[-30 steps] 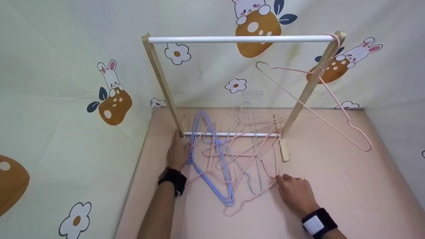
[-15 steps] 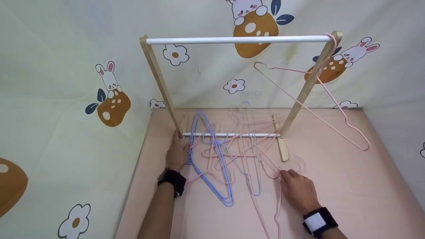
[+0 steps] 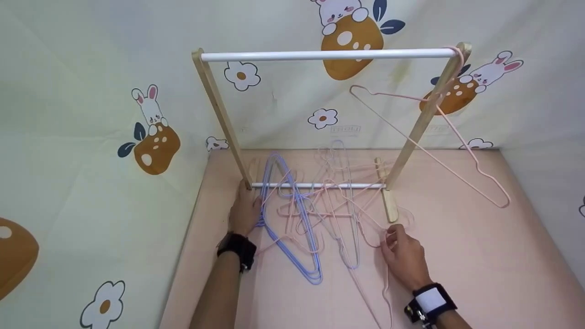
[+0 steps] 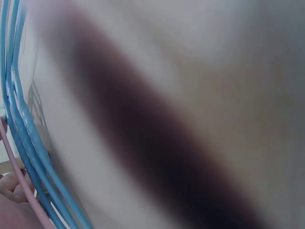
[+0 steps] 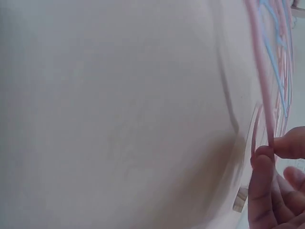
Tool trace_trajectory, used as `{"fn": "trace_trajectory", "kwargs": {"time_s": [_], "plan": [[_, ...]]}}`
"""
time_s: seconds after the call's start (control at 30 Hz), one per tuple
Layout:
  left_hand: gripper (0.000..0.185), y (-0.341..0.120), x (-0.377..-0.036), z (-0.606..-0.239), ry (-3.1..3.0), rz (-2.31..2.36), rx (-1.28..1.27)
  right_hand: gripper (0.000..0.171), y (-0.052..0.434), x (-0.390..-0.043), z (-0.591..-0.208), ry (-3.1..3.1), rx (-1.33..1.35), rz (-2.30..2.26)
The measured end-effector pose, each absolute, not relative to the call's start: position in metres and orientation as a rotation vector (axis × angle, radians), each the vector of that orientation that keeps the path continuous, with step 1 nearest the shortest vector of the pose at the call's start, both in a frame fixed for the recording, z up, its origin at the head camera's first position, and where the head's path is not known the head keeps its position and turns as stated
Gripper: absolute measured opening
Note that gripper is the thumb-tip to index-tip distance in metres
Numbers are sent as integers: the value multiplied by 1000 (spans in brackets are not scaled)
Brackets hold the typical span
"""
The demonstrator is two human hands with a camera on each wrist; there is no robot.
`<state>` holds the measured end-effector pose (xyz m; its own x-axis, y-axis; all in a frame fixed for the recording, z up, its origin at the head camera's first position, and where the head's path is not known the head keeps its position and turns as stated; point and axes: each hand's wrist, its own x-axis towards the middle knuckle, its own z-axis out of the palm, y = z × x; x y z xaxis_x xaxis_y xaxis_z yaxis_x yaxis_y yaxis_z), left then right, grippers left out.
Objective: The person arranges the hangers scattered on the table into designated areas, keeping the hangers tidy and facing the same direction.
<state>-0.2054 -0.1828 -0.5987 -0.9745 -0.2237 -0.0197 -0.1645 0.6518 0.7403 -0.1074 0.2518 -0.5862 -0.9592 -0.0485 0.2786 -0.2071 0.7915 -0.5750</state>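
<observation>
A small clothes rack has a white top rail and wooden sides. My left hand grips the front of its left foot, which it mostly covers. Right beside that hand lies a stack of blue hangers, close up in the left wrist view too. My right hand pinches a pink hanger near the neck. Its hook lies beyond the fingers and its body reaches toward me, past the lower frame edge. In the right wrist view, thumb and fingertips meet on the pink wire.
Another pink hanger hangs at the right end of the top rail. Loose pink and pale blue hangers lie tangled over the lower rail. The rack's right foot points toward me. Printed cloth walls enclose the floor.
The pink hanger in my right hand has swung round, its body now reaching toward me and its hook beyond the hand. The right fingers have shifted on the wire. The left hand stays put.
</observation>
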Motion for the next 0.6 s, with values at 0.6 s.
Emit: {"fn": "trace_trajectory", "kwargs": {"time_s": [0.6], "plan": [[79,-183,-206,-602,-2778,-1248,332,19,249,-97,-579,-2979,56,889]]}}
